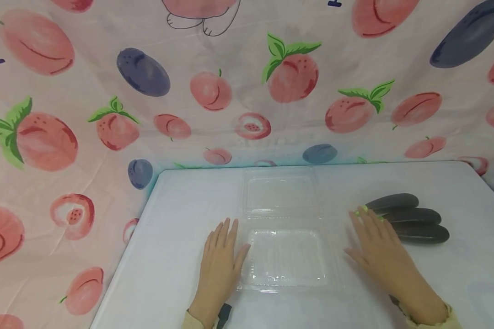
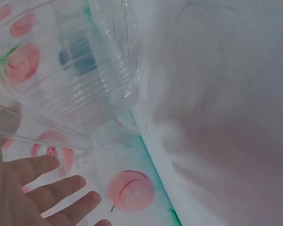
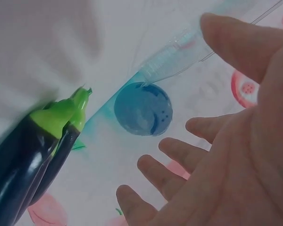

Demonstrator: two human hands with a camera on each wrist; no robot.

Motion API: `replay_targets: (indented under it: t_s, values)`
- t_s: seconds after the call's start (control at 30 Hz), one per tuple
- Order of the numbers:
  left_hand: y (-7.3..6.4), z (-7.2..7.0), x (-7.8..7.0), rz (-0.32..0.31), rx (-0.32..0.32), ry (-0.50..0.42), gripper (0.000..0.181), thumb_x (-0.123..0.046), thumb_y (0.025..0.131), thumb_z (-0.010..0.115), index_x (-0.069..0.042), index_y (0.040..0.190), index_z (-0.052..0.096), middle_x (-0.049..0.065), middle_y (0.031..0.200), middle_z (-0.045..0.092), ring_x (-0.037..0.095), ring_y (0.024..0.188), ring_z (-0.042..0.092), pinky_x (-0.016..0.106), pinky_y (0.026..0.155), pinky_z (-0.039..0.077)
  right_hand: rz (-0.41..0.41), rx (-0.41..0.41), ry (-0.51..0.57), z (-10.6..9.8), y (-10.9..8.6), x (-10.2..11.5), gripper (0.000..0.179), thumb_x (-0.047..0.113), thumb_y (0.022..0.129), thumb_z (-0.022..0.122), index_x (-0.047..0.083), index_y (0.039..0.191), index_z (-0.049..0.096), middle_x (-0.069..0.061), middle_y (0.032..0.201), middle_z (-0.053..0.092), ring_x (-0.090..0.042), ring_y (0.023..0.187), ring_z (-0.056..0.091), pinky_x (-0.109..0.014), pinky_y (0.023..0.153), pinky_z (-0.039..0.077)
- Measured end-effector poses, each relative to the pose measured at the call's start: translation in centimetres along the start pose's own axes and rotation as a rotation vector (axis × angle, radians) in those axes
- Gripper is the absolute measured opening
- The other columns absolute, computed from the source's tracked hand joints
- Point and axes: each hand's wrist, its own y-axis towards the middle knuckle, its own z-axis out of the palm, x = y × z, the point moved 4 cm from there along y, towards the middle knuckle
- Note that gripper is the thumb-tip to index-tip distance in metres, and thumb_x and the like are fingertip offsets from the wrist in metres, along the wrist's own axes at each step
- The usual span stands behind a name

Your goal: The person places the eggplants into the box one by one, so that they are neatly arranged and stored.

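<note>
A clear plastic clamshell box (image 1: 288,260) lies unfolded on the table, its lid (image 1: 281,194) laid back on the far side. Beside the box's left edge is my left hand (image 1: 217,269), fingers extended and thumb at the rim. Three dark eggplants (image 1: 413,215) with green stem ends lie side by side to the right. My right hand (image 1: 380,251) is spread in front of them, overlapping the stem ends in the head view. In the right wrist view a gap separates its fingers (image 3: 162,172) from the eggplants (image 3: 26,160). Neither hand holds anything.
The white table (image 1: 181,196) runs back to a cloth (image 1: 238,59) printed with peaches and dark blue fruit, which also hangs along the left side. A dark strap (image 1: 224,315) shows at the left wrist.
</note>
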Motion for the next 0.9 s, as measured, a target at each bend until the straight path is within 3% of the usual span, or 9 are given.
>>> replay_targets:
  t_s: [0.23,0.43,0.9]
  values:
    - [0.0,0.1,0.2,-0.008,-0.004,-0.008,0.062,-0.043,0.101,0.054,-0.004,0.149,0.042,0.018,0.149,0.047,0.034,0.137,0.045,0.051,0.117,0.035,-0.016,-0.025,0.016,0.0,-0.1,-0.8,0.086,0.034,0.087,0.072,-0.002,0.151,0.027,-0.03,0.153,0.03,-0.051,0.136,0.033,-0.066,0.117,0.023]
    - [0.1,0.1,0.3,-0.043,0.008,-0.041,0.062,-0.043,0.101,0.053,-0.004,0.148,0.042,0.019,0.146,0.049,0.036,0.134,0.049,0.051,0.114,0.04,-0.01,-0.024,0.045,0.2,-0.1,-1.8,0.083,0.027,0.085,0.076,-0.008,0.146,0.032,-0.034,0.151,0.031,-0.05,0.135,0.033,-0.063,0.119,0.021]
    - [0.2,0.0,1.3,-0.127,0.019,-0.143,0.057,-0.04,0.101,0.056,-0.008,0.147,0.044,0.015,0.14,0.055,0.032,0.128,0.055,0.048,0.106,0.049,0.037,0.022,0.065,0.4,-0.6,-3.9,0.089,0.023,0.082,0.08,-0.009,0.147,0.029,-0.037,0.145,0.035,-0.054,0.13,0.036,-0.07,0.107,0.032]
